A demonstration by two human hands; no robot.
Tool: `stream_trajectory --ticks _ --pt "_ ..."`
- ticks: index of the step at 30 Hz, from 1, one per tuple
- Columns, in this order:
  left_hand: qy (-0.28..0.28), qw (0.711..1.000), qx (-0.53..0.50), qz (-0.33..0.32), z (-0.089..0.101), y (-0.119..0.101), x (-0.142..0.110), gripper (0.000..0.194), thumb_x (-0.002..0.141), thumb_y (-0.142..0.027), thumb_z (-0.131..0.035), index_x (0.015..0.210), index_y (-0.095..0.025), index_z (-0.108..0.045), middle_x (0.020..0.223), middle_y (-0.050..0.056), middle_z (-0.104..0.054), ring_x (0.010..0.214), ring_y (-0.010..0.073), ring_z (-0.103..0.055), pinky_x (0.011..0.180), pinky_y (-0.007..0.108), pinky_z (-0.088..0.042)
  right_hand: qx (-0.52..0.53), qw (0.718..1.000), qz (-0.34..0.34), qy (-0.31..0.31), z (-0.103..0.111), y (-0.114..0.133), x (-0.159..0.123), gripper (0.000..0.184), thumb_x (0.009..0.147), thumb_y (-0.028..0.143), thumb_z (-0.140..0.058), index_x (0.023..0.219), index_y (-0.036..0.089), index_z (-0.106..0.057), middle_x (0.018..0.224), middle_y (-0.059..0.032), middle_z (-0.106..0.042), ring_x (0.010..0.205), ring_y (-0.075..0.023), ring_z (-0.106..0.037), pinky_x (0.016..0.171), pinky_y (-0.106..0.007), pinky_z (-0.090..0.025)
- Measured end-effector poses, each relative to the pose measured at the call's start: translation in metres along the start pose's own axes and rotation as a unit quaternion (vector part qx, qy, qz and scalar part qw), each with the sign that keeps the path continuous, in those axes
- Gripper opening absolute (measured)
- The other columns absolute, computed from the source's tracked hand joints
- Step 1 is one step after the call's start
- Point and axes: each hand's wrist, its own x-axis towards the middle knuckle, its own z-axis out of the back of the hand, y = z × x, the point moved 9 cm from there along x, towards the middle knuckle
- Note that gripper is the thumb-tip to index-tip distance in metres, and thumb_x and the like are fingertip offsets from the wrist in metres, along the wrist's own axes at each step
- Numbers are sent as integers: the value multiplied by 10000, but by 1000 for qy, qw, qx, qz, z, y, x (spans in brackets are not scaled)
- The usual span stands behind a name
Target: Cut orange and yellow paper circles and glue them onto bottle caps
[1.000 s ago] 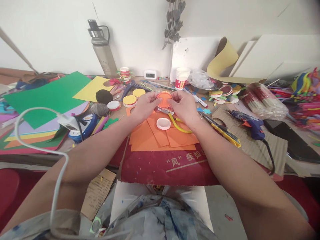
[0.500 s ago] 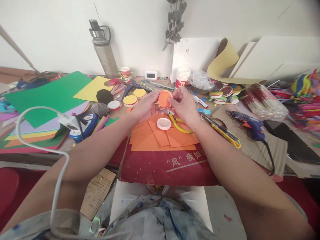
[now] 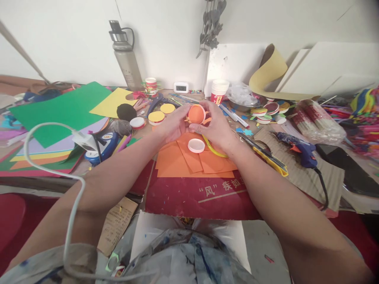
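Observation:
Between my two hands is a small round paper-cup piece with a pale rim and an orange disc face. My left hand grips its left side, fingers partly hidden behind it. My right hand holds the right edge, thumb at the lower rim. Beneath the hands lie orange paper sheets, with a white cup base on top. A yellow scissors handle shows under my right hand; the blades are hidden. Left of my left hand are yellow-topped cup pieces and a white-topped one.
Stacked paper cups and a bottle stand at the back. To the right lie a yellow cutter, a corded glue gun and a black phone. Green paper and a white cable are on the left.
The orange-faced cup piece has been turned, and its pale rim now faces me. My right hand has shifted its hold around the edge. The scissor blades seen before are now covered.

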Motion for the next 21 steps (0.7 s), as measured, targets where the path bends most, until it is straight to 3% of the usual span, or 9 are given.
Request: stream_trajectory --ticks 5,8,10,12,14,16,18,21 --pt "2 999 48 -16 -2 3 -3 515 1034 -713 -693 1116 -206 -729 1039 79 -792 919 201 -783 776 310 -603 -52 998 29 3 1 7 -3 630 864 313 -869 1452 236 -656 1484 -142 -694 1413 -374 -631 1198 -644 -544" --pt "-44 985 162 -41 6 -1 -6 579 1038 -777 -626 1030 -204 -711 906 66 -747 839 208 -754 783 336 -584 -61 998 21 -27 8 -1 -4 591 868 360 -867 1415 240 -678 1438 -140 -698 1385 -364 -643 1190 -635 -553" --pt "-101 950 281 -92 13 -14 -11 547 1097 -711 -566 925 -203 -673 837 54 -702 825 202 -716 814 340 -561 -64 997 7 -47 12 -9 -3 604 852 418 -880 1400 251 -688 1427 -140 -690 1351 -362 -657 1151 -626 -580" --pt "-149 894 391 -157 14 -31 -19 481 1154 -569 -522 839 -216 -608 824 45 -673 845 196 -673 854 339 -535 -57 996 -19 -59 15 -17 -3 635 831 453 -889 1400 254 -687 1418 -143 -691 1281 -355 -689 1091 -609 -613" --pt "-158 846 457 -224 7 -44 -29 447 1175 -478 -476 809 -231 -552 844 44 -670 865 193 -649 875 335 -517 -33 996 -56 -69 17 -25 -3 684 809 450 -888 1421 241 -665 1384 -146 -718 1176 -336 -730 1013 -579 -645" --pt "-103 816 492 -284 -11 -48 -38 457 1179 -485 -431 812 -237 -542 860 51 -686 859 192 -649 858 330 -511 -4 993 -87 -74 18 -30 -5 694 797 440 -876 1417 226 -648 1323 -139 -757 1080 -310 -753 944 -538 -659" --pt "13 779 531 -334 -38 -38 -48 490 1172 -528 -407 824 -234 -587 857 64 -713 841 194 -662 814 327 -500 16 993 -99 -66 17 -32 -6 634 804 458 -857 1358 220 -664 1261 -126 -783 1009 -286 -757 899 -503 -658" --pt "185 687 584 -390 -77 -11 -69 524 1160 -561 -423 815 -236 -647 811 70 -740 804 194 -679 736 323 -464 7 995 -91 -44 13 -31 -7 549 822 507 -845 1272 227 -701 1250 -121 -784 954 -266 -745 848 -478 -649"
